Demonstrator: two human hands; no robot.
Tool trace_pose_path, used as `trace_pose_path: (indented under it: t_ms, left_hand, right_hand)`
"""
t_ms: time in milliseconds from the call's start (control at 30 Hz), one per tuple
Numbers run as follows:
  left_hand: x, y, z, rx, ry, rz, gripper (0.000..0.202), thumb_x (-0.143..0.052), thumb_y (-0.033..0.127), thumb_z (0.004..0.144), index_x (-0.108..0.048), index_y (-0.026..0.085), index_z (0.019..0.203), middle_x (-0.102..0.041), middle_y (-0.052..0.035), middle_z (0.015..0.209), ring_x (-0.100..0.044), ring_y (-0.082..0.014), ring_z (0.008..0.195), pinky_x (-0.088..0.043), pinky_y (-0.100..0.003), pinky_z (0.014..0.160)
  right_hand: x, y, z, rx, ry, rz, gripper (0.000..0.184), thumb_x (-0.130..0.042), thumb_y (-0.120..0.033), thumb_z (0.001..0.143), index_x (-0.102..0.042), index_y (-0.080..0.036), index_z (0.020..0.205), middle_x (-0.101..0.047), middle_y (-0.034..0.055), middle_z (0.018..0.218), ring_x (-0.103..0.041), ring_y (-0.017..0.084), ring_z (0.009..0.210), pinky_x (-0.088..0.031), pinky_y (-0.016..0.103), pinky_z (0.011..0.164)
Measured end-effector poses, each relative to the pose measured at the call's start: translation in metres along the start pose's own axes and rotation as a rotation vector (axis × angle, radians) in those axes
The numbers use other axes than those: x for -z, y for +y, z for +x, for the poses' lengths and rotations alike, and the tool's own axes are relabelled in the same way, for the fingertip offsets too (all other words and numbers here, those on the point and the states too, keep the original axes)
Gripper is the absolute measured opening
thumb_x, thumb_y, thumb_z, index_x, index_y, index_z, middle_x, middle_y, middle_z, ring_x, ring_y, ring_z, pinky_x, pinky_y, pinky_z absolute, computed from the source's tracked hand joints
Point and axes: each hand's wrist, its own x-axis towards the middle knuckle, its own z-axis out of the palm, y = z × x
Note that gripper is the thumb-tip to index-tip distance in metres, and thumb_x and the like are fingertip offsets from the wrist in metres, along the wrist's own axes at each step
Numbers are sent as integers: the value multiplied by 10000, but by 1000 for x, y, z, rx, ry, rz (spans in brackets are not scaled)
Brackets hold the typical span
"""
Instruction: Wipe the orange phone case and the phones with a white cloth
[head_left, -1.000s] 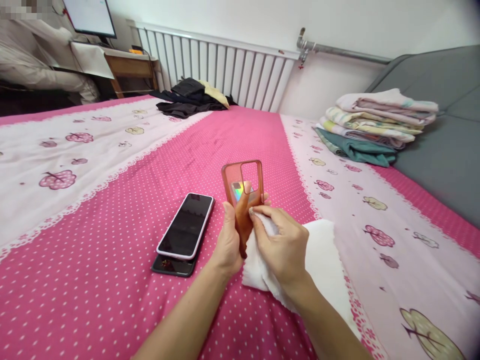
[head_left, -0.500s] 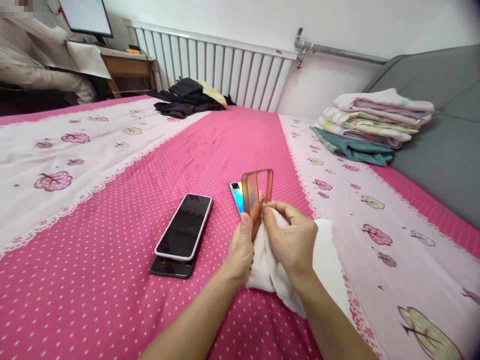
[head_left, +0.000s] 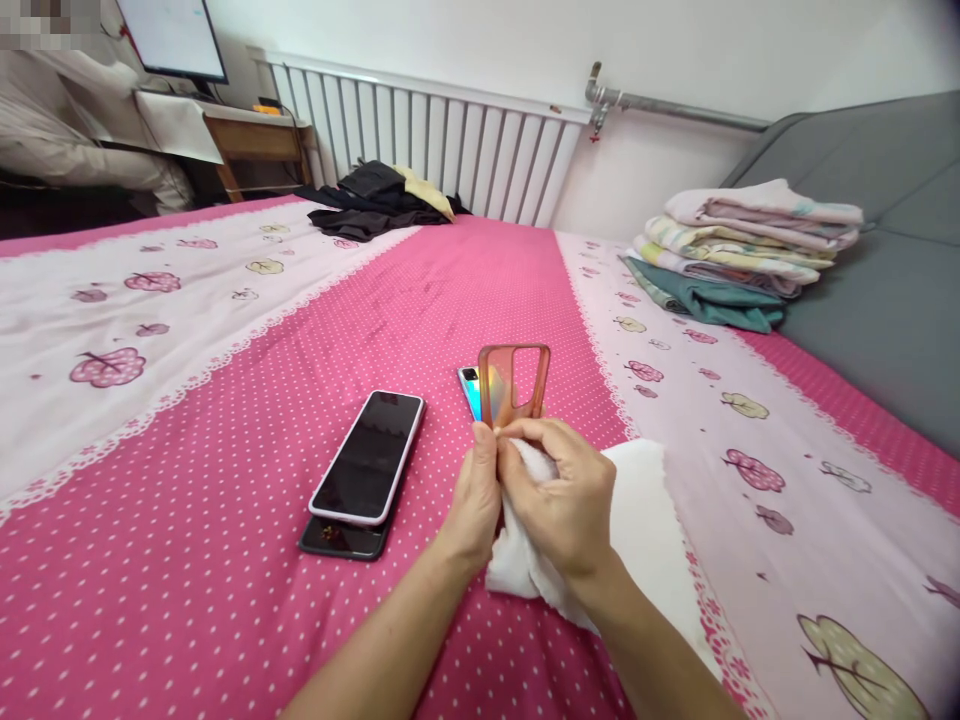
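My left hand (head_left: 474, 500) grips a see-through orange-brown phone case (head_left: 501, 372) by its lower part, holding it upright with the camera cutout at the top right. Pinched in my right hand (head_left: 562, 490) is a white cloth (head_left: 517, 560), pressed against the case near my left thumb. Behind the case lies a shiny blue phone (head_left: 471, 390), partly hidden by it. To the left, a phone with a white rim (head_left: 367, 455) rests on top of a dark phone (head_left: 341, 538), both on the pink dotted bedspread (head_left: 247, 500).
Another white cloth or paper (head_left: 641, 510) lies right of my right hand. Folded bedding (head_left: 750, 245) is stacked by the grey headboard (head_left: 892, 270). Dark clothes (head_left: 375, 200) lie at the far edge, near a radiator (head_left: 427, 130). A person (head_left: 67, 120) sits at a desk, far left.
The case has turned so its back faces me more. My right hand has moved left with the white cloth, toward the left thumb.
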Motion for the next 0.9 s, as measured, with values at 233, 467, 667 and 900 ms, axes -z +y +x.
trace_pose_path:
  t_ms: [233, 467, 667, 900]
  left_hand:
    - [0, -2, -5, -2, -64, 146, 610, -422, 627, 823, -552, 235, 1271, -636, -73, 1203, -480, -269, 1234, -390, -386, 1013]
    - [4, 1, -2, 4, -58, 204, 661, -400, 675, 800, -517, 265, 1305, -669, -68, 1139, -555, -276, 1140, -460, -364, 907]
    - [11, 10, 10, -105, -104, 44, 674, -389, 698, 790, -510, 276, 1300, -640, -79, 1194, -562, -236, 1128, -350, -407, 1019]
    - [10, 23, 10, -127, -242, -2, 692, -408, 737, 746, -594, 262, 1214, -641, -93, 1193, -569, -262, 1124, -371, -436, 1004]
  right_hand:
    - [5, 24, 10, 174, 242, -374, 97, -542, -149, 809, -636, -172, 820, -678, 32, 757, -627, 155, 708, -489, 269, 682]
    - [5, 26, 9, 98, 134, -471, 112, -556, -167, 782, -663, -148, 812, -693, 52, 752, -643, 182, 692, -473, 279, 622]
    - [-1, 13, 0, -60, -211, -488, 115, -581, -130, 727, -686, -158, 766, -708, 62, 742, -657, 220, 655, -474, 313, 607]
    - [17, -3, 5, -103, -104, -171, 106, -617, -123, 710, -679, -194, 759, -719, -3, 757, -673, 164, 690, -515, 278, 688]
